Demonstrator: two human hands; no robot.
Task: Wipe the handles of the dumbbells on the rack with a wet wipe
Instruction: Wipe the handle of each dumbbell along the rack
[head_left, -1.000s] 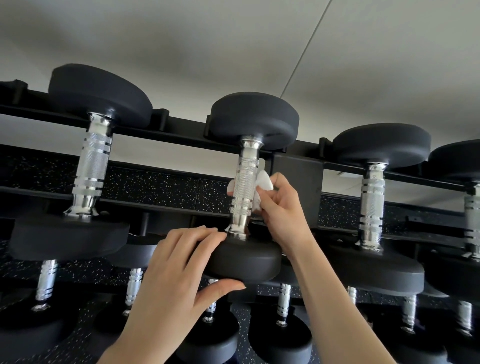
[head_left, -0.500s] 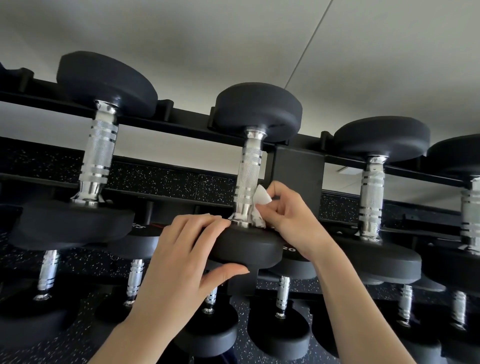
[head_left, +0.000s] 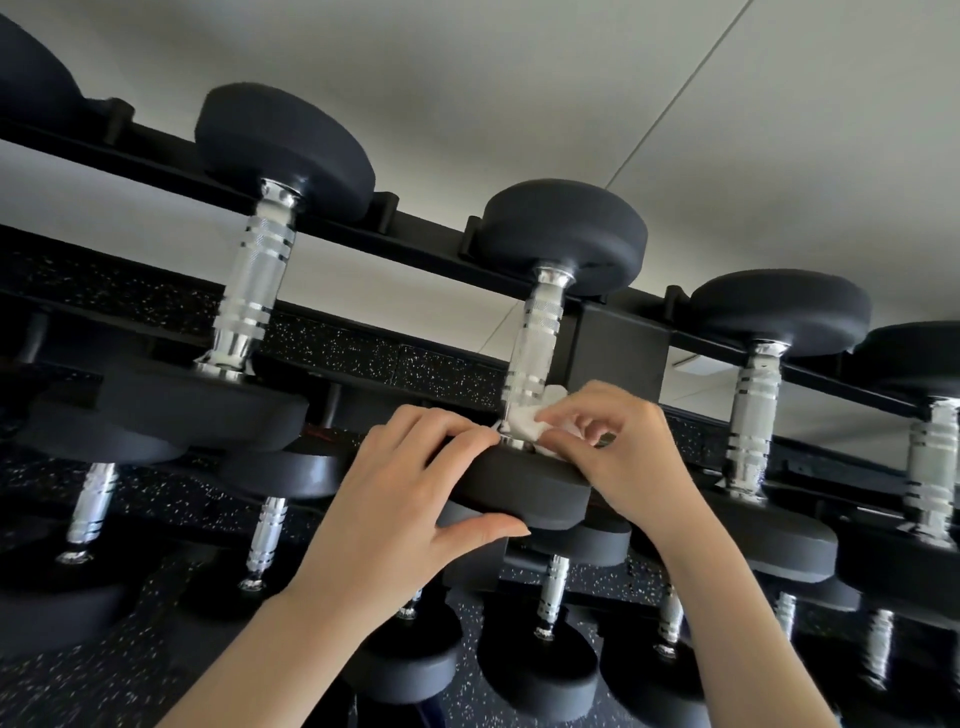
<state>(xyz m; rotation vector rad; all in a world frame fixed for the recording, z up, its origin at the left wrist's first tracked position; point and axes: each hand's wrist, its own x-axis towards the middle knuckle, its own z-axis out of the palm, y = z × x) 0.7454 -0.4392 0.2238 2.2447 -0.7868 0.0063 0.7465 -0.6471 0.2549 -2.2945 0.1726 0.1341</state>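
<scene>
Black dumbbells with knurled chrome handles lie in rows on a black rack (head_left: 618, 332). My left hand (head_left: 405, 499) grips the near head (head_left: 524, 483) of the middle dumbbell, fingers on top, thumb under its rim. My right hand (head_left: 618, 447) pinches a crumpled white wet wipe (head_left: 524, 423) against the bottom end of that dumbbell's handle (head_left: 537, 343), where it meets the head. Part of the wipe is hidden behind my fingers.
Neighbouring dumbbell handles stand to the left (head_left: 252, 291) and right (head_left: 753, 410) on the same tier. A lower tier holds several smaller dumbbells (head_left: 545, 670). Speckled black flooring (head_left: 78, 691) lies below, and a pale wall behind the rack.
My right hand has slid the wipe down the handle from its middle to the bottom end. My left hand keeps its hold on the head. The view has moved closer.
</scene>
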